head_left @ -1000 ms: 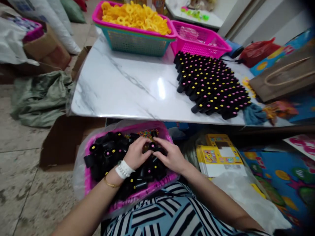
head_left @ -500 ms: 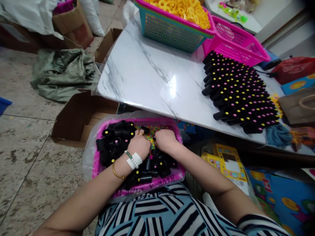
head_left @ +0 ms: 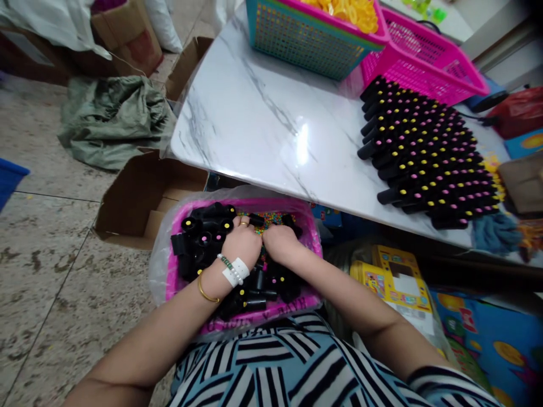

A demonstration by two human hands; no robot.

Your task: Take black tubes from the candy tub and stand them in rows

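The left hand [head_left: 242, 246] and right hand [head_left: 280, 243] dip into the pink tray [head_left: 172, 282], likely containing loose beads [head_left: 275, 217] and black tubes [head_left: 180, 245] beneath the fingers [head_left: 243, 228]; whether they grip, I cannot tell.

The tub [head_left: 171, 277] sits before the table [head_left: 254, 124], with loose cylinders [head_left: 199, 249] and beads [head_left: 275, 217] in it. The left hand [head_left: 241, 246] and right hand [head_left: 280, 243] are inside, side by side. A carton [head_left: 125, 203] lies left. On the table, cylinder rows [head_left: 428, 152] occupy the right; a mesh basket [head_left: 418, 76] stands behind them, stacked baskets [head_left: 305, 42] to its left.
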